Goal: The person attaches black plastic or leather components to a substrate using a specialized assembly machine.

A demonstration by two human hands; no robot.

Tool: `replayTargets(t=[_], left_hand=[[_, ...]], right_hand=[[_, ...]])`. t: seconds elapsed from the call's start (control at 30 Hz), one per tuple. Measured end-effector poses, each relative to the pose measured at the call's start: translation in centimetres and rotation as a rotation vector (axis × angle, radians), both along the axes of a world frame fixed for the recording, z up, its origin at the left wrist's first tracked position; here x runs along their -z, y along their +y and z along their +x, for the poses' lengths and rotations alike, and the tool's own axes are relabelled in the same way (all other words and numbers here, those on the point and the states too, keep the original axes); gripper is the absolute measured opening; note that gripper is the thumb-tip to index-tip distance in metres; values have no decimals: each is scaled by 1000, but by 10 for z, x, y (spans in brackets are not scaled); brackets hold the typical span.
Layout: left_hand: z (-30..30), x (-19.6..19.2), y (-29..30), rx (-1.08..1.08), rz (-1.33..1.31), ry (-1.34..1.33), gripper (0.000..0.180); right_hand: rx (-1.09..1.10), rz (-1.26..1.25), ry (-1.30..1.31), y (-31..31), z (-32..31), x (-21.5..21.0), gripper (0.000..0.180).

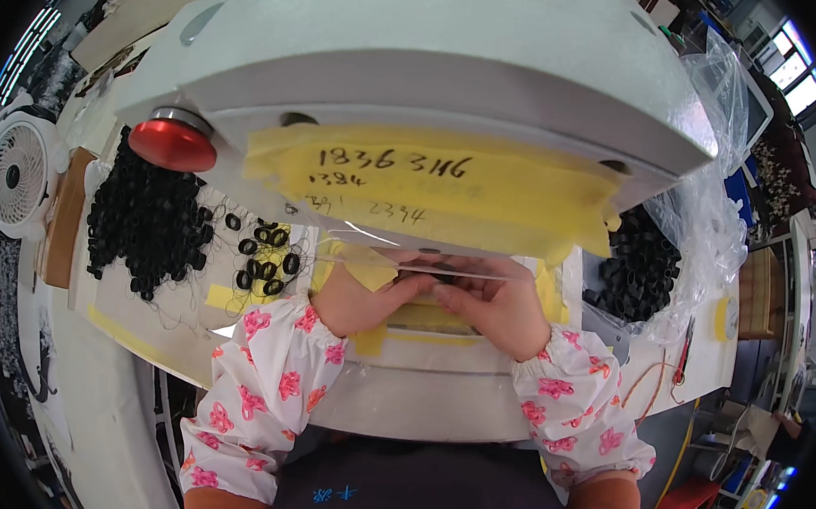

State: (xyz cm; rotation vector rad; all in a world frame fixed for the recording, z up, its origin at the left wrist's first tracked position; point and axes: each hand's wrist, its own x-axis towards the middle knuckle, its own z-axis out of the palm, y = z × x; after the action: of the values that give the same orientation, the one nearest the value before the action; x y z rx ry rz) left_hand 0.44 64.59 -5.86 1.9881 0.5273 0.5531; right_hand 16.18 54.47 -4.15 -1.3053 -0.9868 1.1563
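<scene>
My left hand (367, 299) and my right hand (504, 307) meet below the front of a large white machine (457, 88). Between their fingertips is a small black piece (444, 275), mostly covered by fingers and thumbs, so its exact shape is hidden. Both hands are closed in a pinch around it. A clear guard edge and yellow tape (432, 176) partly cover the fingers. Left of my left hand lie several loose black rings (260, 270) with thin threads trailing from them. Floral sleeve covers reach to both wrists.
A big heap of black rings (146, 217) lies at the left, under a red push button (174, 140). Another heap of black pieces (636, 270) sits at the right beside clear plastic wrap (713, 229). A white fan (18, 173) stands far left. An orange cord (650, 380) lies right.
</scene>
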Motion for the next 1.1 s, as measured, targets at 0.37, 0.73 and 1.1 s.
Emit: replayTargets(t=[0.37, 0.73, 1.1], left_hand=[[3, -26, -6, 12, -391, -210, 20], [1, -12, -2, -105, 260, 29, 22], [4, -16, 3, -4, -212, 85, 19]], right_hand=[[24, 416, -927, -2, -2, 5, 23], [133, 644, -1189, 2, -13, 1, 26], [143, 317, -629, 3, -7, 5, 20]])
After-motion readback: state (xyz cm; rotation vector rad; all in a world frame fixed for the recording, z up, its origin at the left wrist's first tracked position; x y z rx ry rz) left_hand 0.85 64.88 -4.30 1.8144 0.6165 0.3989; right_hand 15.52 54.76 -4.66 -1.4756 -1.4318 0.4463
